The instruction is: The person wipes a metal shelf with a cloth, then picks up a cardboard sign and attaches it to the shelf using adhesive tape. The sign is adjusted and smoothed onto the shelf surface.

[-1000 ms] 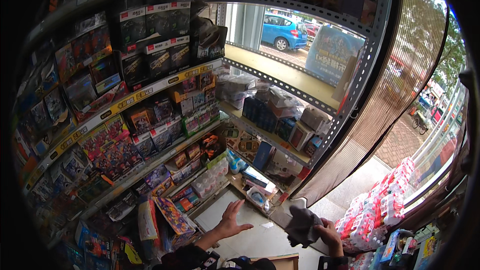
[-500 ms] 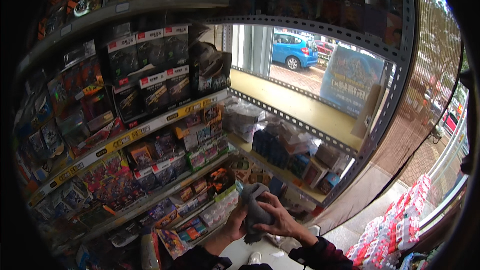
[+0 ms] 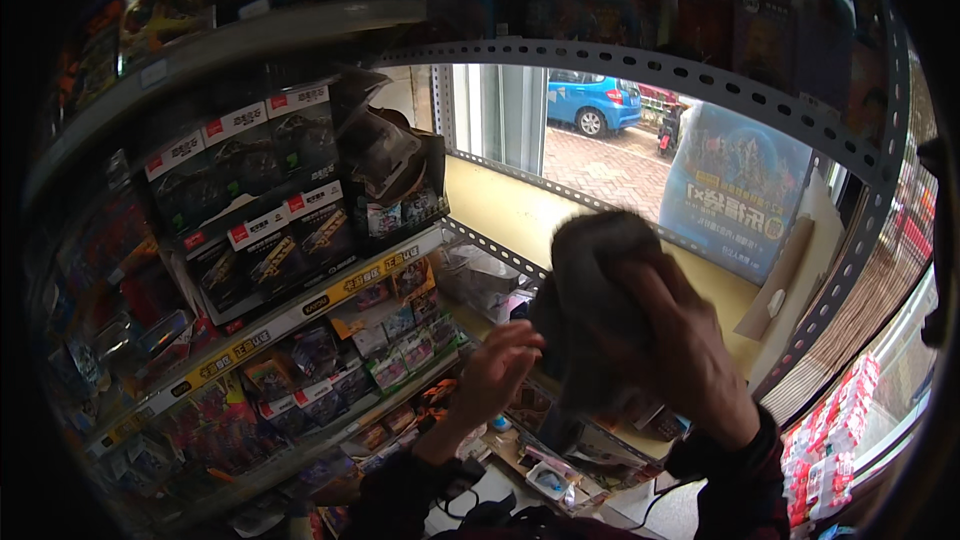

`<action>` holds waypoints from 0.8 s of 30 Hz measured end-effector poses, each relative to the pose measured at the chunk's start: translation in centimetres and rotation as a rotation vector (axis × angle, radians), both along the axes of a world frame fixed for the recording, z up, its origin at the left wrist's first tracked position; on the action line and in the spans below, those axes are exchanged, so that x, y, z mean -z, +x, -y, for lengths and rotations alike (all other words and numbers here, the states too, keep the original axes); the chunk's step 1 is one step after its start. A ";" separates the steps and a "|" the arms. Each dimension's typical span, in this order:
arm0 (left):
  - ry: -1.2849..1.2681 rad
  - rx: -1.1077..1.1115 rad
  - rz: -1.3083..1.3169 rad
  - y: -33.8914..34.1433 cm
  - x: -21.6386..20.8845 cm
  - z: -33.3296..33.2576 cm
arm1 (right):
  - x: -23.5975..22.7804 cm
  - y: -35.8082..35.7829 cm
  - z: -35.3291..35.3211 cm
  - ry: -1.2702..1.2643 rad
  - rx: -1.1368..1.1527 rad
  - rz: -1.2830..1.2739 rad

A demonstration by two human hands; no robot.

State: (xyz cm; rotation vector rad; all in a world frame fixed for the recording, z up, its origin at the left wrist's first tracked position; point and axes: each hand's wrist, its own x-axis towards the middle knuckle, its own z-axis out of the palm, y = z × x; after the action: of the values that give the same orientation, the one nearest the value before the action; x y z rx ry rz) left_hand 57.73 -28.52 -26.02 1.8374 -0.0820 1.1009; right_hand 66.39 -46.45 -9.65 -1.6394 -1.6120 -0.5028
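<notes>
Grey cloth (image 3: 590, 265) held up in front of a pale yellow shelf board (image 3: 490, 185)

Your right hand (image 3: 685, 335) is closed around the bunched cloth, its fingers wrapped over the right side. Your left hand (image 3: 495, 370) holds nothing visible; its fingers are loosely spread and slightly bent, just beside the cloth's lower left edge. Whether the fingertips touch it cannot be told. Behind the cloth run the shelf board and, on the window side, a blue poster (image 3: 735, 185); to the left stand black display boxes (image 3: 245, 165) on the stocked rack. Progress, as judged here: the cloth is already taken up and firmly gripped, but not set down. Blur hides whether it meets any surface, so how much handling is left cannot be read from this view.
</notes>
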 end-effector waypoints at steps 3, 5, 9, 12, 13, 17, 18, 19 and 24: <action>0.106 -0.146 0.119 4.3 -1.2 -4.0 | -2.5 2.7 -6.8 -0.044 -0.024 0.334; 0.289 -0.272 0.134 6.3 -1.3 -7.0 | -3.7 5.2 -11.7 -0.203 0.084 0.471; 0.489 -0.376 0.121 9.5 -0.3 -12.6 | -6.4 10.8 -20.1 -0.484 0.240 0.534; 0.619 -0.412 0.101 11.1 0.6 -16.5 | -7.1 14.7 -27.1 -0.634 0.272 0.334; 0.631 -0.418 0.094 11.4 0.8 -17.5 | -7.0 16.1 -29.6 -0.661 0.276 0.264; 0.651 -0.383 0.054 12.4 2.3 -19.3 | -4.9 21.0 -39.6 -0.631 0.198 0.268; 0.662 -0.386 0.071 12.5 2.8 -19.5 | -4.2 21.9 -42.0 -0.595 0.157 0.233; 0.674 -0.390 0.060 12.6 3.2 -19.6 | -3.6 22.6 -44.3 -0.575 0.146 0.194; 0.627 -0.424 0.148 13.5 4.9 -19.9 | -0.3 24.5 -53.7 -0.555 0.080 0.384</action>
State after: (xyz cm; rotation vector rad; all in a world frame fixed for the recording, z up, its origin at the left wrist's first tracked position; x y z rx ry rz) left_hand 71.26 -8.62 -30.97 2.3937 -0.1404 1.6409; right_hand 90.85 7.23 -9.34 -2.1146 -2.1096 -0.4541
